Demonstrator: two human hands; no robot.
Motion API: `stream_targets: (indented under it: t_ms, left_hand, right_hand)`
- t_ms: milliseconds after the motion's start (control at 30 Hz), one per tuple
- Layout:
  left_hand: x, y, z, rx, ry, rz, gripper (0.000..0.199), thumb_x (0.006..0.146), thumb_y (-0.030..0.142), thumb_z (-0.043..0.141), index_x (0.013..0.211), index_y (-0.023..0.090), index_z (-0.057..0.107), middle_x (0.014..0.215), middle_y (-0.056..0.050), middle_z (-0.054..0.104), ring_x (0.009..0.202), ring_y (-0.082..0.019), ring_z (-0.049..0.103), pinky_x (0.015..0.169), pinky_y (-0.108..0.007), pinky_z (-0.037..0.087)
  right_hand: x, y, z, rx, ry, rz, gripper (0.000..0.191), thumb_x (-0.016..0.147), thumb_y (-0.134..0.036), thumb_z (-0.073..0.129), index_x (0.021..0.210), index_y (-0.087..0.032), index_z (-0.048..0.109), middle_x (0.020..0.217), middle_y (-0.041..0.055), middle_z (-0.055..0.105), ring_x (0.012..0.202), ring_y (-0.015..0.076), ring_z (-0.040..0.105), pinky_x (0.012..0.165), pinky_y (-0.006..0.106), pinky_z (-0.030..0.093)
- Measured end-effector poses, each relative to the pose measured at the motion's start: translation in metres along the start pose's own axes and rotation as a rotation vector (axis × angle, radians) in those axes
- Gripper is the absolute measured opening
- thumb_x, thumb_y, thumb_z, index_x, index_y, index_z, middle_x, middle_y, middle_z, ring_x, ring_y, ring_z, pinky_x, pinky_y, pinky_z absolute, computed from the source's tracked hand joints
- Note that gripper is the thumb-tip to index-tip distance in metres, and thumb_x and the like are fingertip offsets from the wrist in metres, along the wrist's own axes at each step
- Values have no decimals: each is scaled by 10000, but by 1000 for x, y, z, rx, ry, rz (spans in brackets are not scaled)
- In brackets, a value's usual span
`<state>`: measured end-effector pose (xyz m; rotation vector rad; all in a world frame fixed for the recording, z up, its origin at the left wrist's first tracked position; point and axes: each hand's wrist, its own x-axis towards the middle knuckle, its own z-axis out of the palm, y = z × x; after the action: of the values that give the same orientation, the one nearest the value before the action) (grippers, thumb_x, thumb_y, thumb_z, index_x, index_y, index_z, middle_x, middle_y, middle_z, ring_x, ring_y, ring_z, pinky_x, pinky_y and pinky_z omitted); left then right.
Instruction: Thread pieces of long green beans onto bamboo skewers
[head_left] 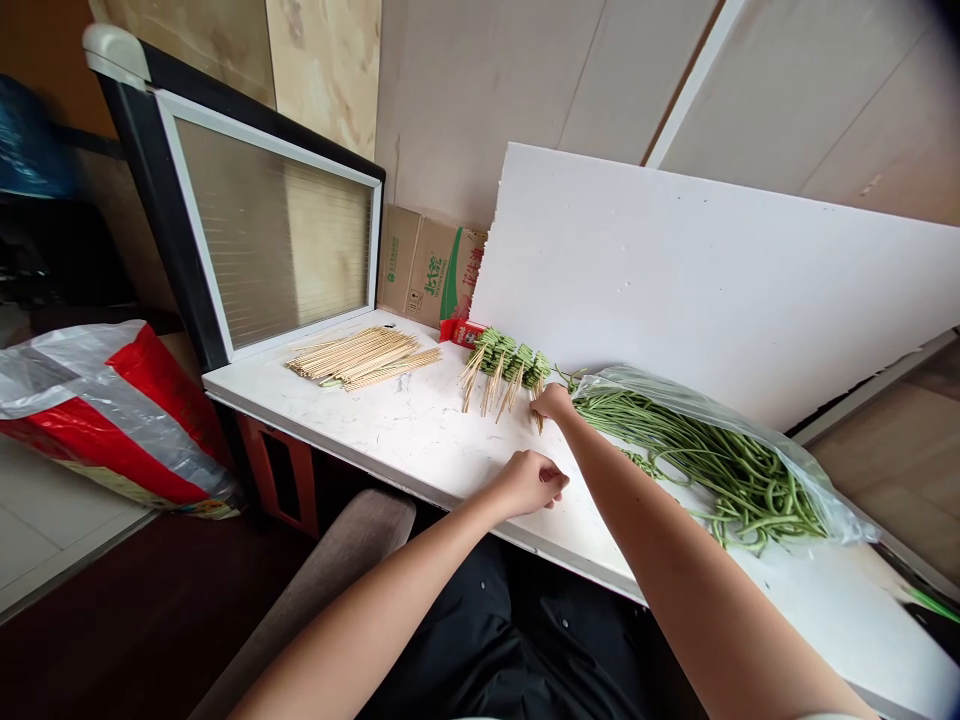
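R hand [553, 400] at stick ends of the rightmost veg skewers [519, 364]; can't tell if gripping. L hand [531, 482] half-curled nr table [427, 430] edge, grip unclear. Skewers in a row btwn bare sticks [356, 355] (L) & long beans [697, 450] (R), partly bagged.

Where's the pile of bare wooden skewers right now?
In the head view, the bare skewers lie on the white tabletop's left part, beside the framed panel and left of the skewered green beans.
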<state>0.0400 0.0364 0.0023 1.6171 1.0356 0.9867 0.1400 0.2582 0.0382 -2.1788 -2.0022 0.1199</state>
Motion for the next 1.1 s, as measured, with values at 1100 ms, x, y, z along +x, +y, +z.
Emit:
stream_targets:
  t_ms: [1100]
  left_hand:
    - [51, 26, 19, -748, 291, -144, 294, 952, 371, 730, 894, 84, 728, 928, -125, 760, 851, -168, 737, 981, -365, 582]
  right_hand:
    - [-88, 58, -50, 457, 105, -146, 373, 814, -241, 686, 496, -177, 502, 498, -6, 510, 497, 99, 384, 471, 242, 278]
